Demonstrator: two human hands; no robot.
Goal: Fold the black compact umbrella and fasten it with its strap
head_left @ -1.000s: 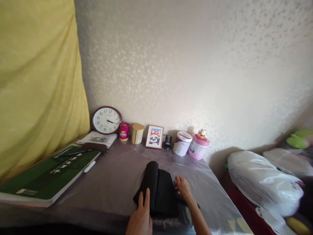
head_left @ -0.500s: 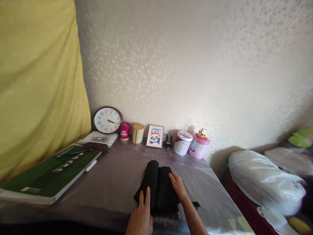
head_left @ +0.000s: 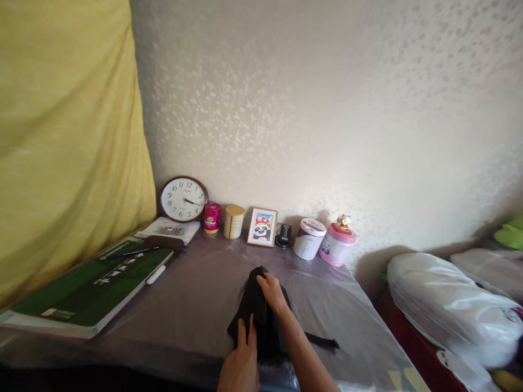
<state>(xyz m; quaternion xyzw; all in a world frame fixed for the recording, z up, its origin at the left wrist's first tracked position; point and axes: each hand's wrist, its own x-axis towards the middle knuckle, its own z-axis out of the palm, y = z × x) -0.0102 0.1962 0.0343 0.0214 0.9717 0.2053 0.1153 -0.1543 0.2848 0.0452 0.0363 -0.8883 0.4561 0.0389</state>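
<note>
A folded black cloth-like item (head_left: 251,299) lies near the front edge of the table, with a narrow black strap (head_left: 322,341) stretching out to its right. My left hand (head_left: 243,354) rests on its lower left part, fingers apart and pointing forward. Higher up, my right hand (head_left: 272,291) pinches the fabric near the top middle, thumb toward the raised fold. The right forearm covers part of the item's right side.
Along the wall stand a clock (head_left: 183,199), a pink tin (head_left: 212,219), a yellow-lidded can (head_left: 234,222), a framed panda picture (head_left: 262,227), a black object (head_left: 283,236) and two tubs (head_left: 309,239). A green book (head_left: 93,288) lies left; white bags (head_left: 449,305) sit right.
My right hand has moved left from the item's right edge to its top middle, bringing fabric with it. More of the strap shows. My left hand stays on the left part.
</note>
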